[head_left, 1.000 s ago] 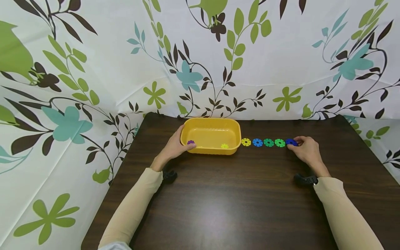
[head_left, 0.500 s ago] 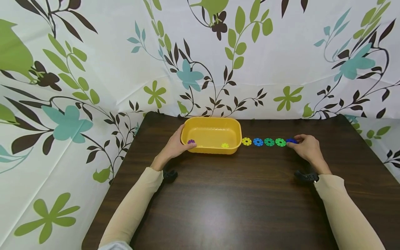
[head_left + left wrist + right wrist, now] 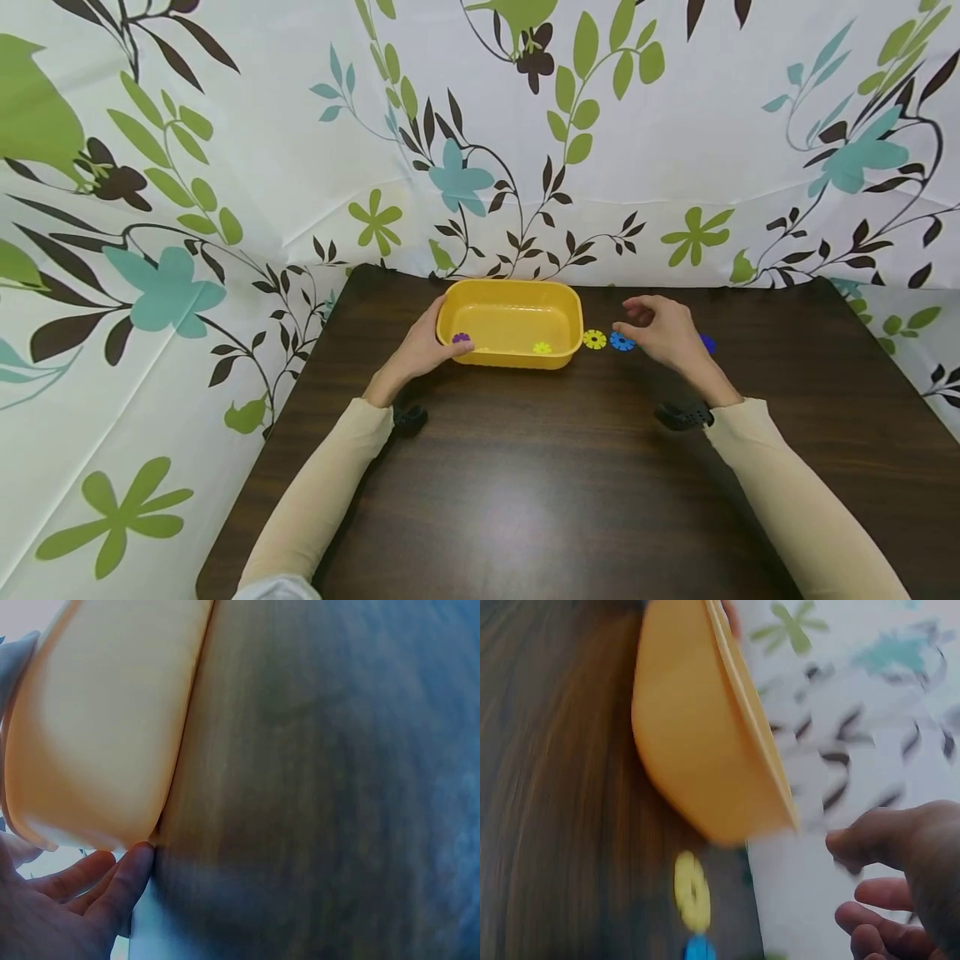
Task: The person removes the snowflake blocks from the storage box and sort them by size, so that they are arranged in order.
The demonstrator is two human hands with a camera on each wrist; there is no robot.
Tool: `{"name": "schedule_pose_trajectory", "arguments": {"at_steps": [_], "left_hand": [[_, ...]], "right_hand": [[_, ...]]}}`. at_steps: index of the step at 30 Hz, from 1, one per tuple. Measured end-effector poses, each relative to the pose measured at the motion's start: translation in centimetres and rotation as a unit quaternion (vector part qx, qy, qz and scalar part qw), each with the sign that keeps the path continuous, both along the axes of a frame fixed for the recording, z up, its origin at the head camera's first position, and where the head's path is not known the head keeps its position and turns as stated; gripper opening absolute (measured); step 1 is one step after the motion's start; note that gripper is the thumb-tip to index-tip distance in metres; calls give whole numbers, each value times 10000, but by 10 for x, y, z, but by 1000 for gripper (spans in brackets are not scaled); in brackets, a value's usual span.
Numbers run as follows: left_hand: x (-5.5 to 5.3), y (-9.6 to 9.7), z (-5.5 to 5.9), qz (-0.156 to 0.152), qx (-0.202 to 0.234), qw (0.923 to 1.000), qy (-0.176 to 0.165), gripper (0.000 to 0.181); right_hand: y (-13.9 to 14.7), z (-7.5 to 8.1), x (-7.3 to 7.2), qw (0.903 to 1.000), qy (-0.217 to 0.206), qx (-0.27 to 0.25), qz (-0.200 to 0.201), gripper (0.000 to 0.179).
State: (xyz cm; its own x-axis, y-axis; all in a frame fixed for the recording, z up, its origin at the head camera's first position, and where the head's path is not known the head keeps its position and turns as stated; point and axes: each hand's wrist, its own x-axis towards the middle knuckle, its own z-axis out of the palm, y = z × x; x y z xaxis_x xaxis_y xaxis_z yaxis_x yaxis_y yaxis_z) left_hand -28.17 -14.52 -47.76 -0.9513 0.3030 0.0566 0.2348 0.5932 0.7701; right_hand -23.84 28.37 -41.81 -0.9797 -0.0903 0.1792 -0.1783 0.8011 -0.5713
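Yellow plastic makes up the basin (image 3: 510, 362), which sits on the table just right of the frame's centre, its open top facing up so that what lies inside can be seen and reached. Within it, a purple disc (image 3: 461, 338) rests at the lower left corner and a yellow-green disc (image 3: 542, 347) lies towards the lower right. The left hand (image 3: 422, 346) grips the basin's left end, thumb over the near rim and fingers against the outer wall, probably to keep the light-looking tub from sliding.

Just beyond the basin's right end, a yellow disc (image 3: 595, 339) and a blue disc (image 3: 622, 341) lie flat in a line, seemingly laid edge to edge for an even row. Above that line hangs the right hand (image 3: 666, 329), fingers loosely bent and thumb apart, with nothing seen between them; it hides whatever lies directly beneath. A dark blue disc (image 3: 708, 342) shows past it, farther right.

Dark wood-grain forms the table (image 3: 517, 467) across the lower frame, and leaf-printed cloth (image 3: 270, 150) hangs behind, apparently to screen off the surroundings.
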Motion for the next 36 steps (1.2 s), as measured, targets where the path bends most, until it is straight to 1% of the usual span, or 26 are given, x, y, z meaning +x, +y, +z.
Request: {"name": "schedule_pose_trajectory", "arguments": {"at_steps": [4, 8, 10, 13, 15, 19, 21, 22, 25, 27, 28, 29, 32, 35, 36], "left_hand": [[-1, 1, 0, -16, -31, 10000, -19, 118], [-2, 2, 0, -13, -9, 10000, -17, 118], [-2, 2, 0, -11, 6, 10000, -8, 118], [-3, 2, -1, -11, -5, 10000, -1, 120], [-4, 2, -1, 10, -45, 10000, 9, 121], [-4, 1, -2, 9, -29, 10000, 29, 121], [-4, 2, -2, 11, -6, 10000, 11, 120], [-3, 2, -1, -5, 9, 10000, 6, 119], [-2, 3, 0, 18, -7, 10000, -37, 119], [-1, 3, 0, 26, -38, 10000, -47, 119], [-1, 3, 0, 28, -38, 10000, -49, 119], [0, 3, 0, 35, -38, 10000, -52, 118], [0, 3, 0, 41, -22, 10000, -45, 118], [0, 2, 1, 62, -19, 10000, -49, 117], [0, 1, 1, 63, -20, 10000, -51, 118]], "right_hand": [[-33, 4, -9, 9988, -204, 76, 444, 47], [-61, 5, -18, 9947, -350, 264, 925, 48], [-73, 5, -22, 9916, -405, 429, 1155, 47], [-89, 6, -28, 9851, -466, 813, 1441, 42], [-98, 6, -33, 9788, -592, 1083, 1635, 37], [-114, 7, -41, 9593, -867, 1739, 2048, 27], [-121, 6, -45, 9490, -1052, 2039, 2164, 17], [-124, 6, -47, 9454, -1173, 2147, 2155, 16], [-130, 2, -56, 9365, -1503, 2398, 2070, 36], [-132, -7, -65, 9329, -1654, 2483, 2018, 43], [-132, -10, -68, 9309, -1662, 2560, 2005, 42], [-132, -17, -73, 9296, -1630, 2628, 2005, 39], [-133, -30, -84, 9273, -1599, 2779, 1932, 28], [-135, -34, -88, 9257, -1640, 2847, 1875, 21], [-137, -32, -88, 9257, -1666, 2843, 1855, 21]]}}
